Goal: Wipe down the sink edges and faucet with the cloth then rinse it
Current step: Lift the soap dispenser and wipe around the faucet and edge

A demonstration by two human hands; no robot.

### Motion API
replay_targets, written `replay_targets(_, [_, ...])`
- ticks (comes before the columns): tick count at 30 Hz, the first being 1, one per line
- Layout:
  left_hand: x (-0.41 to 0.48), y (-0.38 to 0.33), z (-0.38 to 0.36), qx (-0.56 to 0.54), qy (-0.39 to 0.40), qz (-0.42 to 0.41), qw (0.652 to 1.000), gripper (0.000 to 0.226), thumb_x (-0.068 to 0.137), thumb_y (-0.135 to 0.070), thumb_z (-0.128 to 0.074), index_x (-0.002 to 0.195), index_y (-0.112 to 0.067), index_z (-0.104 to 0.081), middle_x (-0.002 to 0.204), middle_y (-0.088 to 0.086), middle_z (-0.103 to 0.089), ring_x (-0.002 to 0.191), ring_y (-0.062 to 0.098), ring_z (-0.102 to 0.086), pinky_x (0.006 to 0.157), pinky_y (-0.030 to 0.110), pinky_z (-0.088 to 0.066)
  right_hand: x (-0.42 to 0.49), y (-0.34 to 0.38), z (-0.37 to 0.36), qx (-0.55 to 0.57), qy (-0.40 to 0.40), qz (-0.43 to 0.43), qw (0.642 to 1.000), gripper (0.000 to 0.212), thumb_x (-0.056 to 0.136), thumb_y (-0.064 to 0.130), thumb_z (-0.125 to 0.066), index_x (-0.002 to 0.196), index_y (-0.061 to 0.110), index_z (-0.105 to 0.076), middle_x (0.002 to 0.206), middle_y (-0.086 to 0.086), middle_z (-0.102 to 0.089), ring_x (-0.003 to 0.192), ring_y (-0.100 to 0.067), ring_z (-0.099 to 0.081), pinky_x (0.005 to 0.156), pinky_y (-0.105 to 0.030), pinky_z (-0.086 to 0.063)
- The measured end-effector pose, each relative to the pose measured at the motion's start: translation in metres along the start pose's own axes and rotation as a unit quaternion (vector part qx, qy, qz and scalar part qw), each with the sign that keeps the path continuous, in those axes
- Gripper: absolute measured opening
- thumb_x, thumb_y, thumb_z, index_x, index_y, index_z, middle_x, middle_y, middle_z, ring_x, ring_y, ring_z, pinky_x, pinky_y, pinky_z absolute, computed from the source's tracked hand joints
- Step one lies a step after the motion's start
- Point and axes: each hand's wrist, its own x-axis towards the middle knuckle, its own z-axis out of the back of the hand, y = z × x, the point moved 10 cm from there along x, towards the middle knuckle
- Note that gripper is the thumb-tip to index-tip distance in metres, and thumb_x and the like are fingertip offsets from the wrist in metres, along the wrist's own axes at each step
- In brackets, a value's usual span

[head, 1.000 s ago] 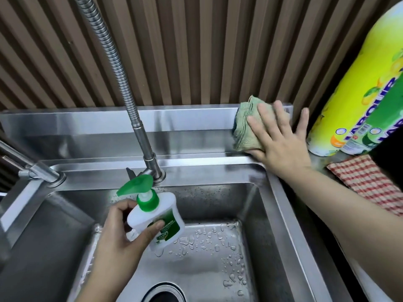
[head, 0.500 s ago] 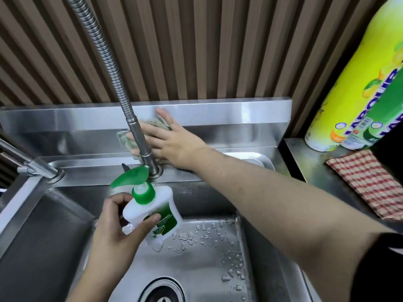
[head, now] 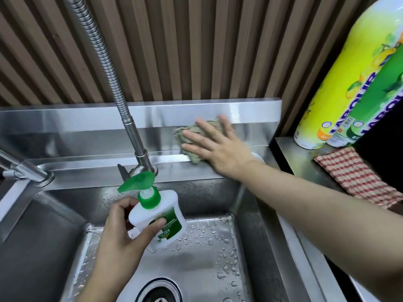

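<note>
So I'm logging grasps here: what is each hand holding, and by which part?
Left hand has a grip around the body of the white pump soap bottle. Right hand presses the green cloth flat, not gripping.

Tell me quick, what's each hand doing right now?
Left hand: closed around the soap pump bottle.
Right hand: open, pressed flat on the cloth.

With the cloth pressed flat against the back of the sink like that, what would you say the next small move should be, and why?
Probably slide the right hand and cloth leftward along the back ledge toward the faucet. The cloth sits to the faucet's right, and the left hand holds the soap bottle lifted over the basin, so the ledge beside the faucet base looks open for wiping.
</note>
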Motion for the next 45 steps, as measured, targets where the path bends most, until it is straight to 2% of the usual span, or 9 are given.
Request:
replay_targets(7, [0.004,0.0,-0.011,0.016,-0.006,-0.005,1.0,0.046,0.051,-0.037,-0.079,0.086,-0.047,-0.051,0.096,0.001,-0.064,0.086,0.022,-0.063,0.066,0.016,-0.049,0.064,0.035,0.02,-0.024,-0.038,0.024,0.999,0.069,0.091,0.019,-0.05,0.147,0.038,-0.016,0.157,0.012,-0.014,0.146,-0.025,-0.012,0.111,-0.06,0.006])
replay_targets(15, [0.002,0.003,-0.048,0.001,0.036,0.005,0.999,0.048,0.045,-0.05,-0.076,0.086,-0.046,-0.05,0.092,-0.004,-0.063,0.08,0.016,-0.062,0.066,0.02,-0.05,-0.064,-0.087,-0.001,0.003,-0.02,-0.191,0.981,0.057,0.09,0.048,-0.049,0.143,0.039,-0.03,0.152,0.005,-0.034,0.139,-0.031,-0.031,0.105,-0.068,-0.004])
replay_targets(23, [-0.005,0.009,-0.042,0.013,0.051,0.006,0.999,0.048,0.045,-0.053,-0.072,0.089,-0.048,-0.051,0.096,-0.014,-0.062,0.08,0.006,-0.06,0.07,0.016,-0.049,-0.128,-0.126,-0.012,-0.005,0.041,-0.329,0.943,0.07,0.086,0.038,-0.058,0.145,0.032,-0.021,0.153,-0.007,-0.031,0.14,-0.04,-0.023,0.107,-0.064,-0.003])
replay_targets(27, [-0.011,0.017,-0.034,0.024,0.048,0.021,0.998,0.05,0.045,-0.055,-0.072,0.089,-0.046,-0.05,0.096,-0.008,-0.064,0.083,0.01,-0.061,0.072,0.018,-0.048,-0.057,-0.072,-0.01,0.037,0.033,-0.254,0.966,0.095,0.068,0.024,-0.08,0.144,0.029,-0.024,0.151,-0.01,-0.034,0.138,-0.04,-0.027,0.107,-0.064,-0.005])
replay_targets(30, [-0.012,0.018,-0.026,0.026,0.042,0.028,0.998,0.051,0.045,-0.055,-0.073,0.09,-0.047,-0.05,0.098,-0.008,-0.064,0.09,0.017,-0.062,0.077,0.025,-0.048,0.007,-0.034,0.016,0.166,-0.006,-0.168,0.972,0.084,0.075,-0.002,-0.063,0.146,0.027,-0.028,0.155,-0.007,-0.026,0.142,-0.035,-0.02,0.111,-0.053,0.002])
replay_targets(35, [-0.015,0.017,-0.004,0.022,0.02,0.029,0.999,0.05,0.046,-0.05,-0.076,0.088,-0.045,-0.05,0.098,-0.011,-0.064,0.094,0.018,-0.062,0.078,0.027,-0.049,0.048,-0.003,0.053,0.378,-0.037,-0.101,0.92,0.066,0.077,0.002,-0.058,0.139,0.019,-0.045,0.133,-0.007,-0.057,0.125,-0.024,-0.046,0.106,-0.032,-0.016])
replay_targets(38, [-0.018,0.021,0.005,0.014,0.007,0.036,0.999,0.048,0.048,-0.04,-0.079,0.085,-0.043,-0.05,0.096,-0.003,-0.064,0.091,0.02,-0.061,0.068,0.016,-0.049,0.05,0.032,0.038,0.366,0.052,-0.1,0.924,0.06,0.082,0.018,-0.061,0.139,0.023,-0.041,0.135,0.002,-0.052,0.123,-0.019,-0.037,0.096,-0.033,-0.02])
replay_targets(43, [-0.021,0.024,0.009,0.019,0.001,0.038,0.999,0.048,0.057,-0.029,-0.086,0.084,-0.044,-0.05,0.093,-0.008,-0.063,0.084,0.015,-0.062,0.065,0.012,-0.049,0.041,0.06,0.016,0.521,0.104,-0.236,0.814,0.053,0.086,0.02,-0.051,0.138,0.019,-0.04,0.139,-0.008,-0.048,0.13,-0.026,-0.038,0.11,-0.036,-0.027])
replay_targets(45, [-0.021,0.026,0.012,0.02,-0.005,0.042,0.999,0.047,0.056,-0.025,-0.082,0.084,-0.043,-0.05,0.093,-0.007,-0.064,0.086,0.019,-0.063,0.068,0.019,-0.05,0.045,0.065,0.006,0.511,0.127,-0.253,0.811,0.048,0.093,0.029,-0.044,0.14,0.02,-0.038,0.142,-0.007,-0.046,0.132,-0.024,-0.036,0.11,-0.035,-0.024])
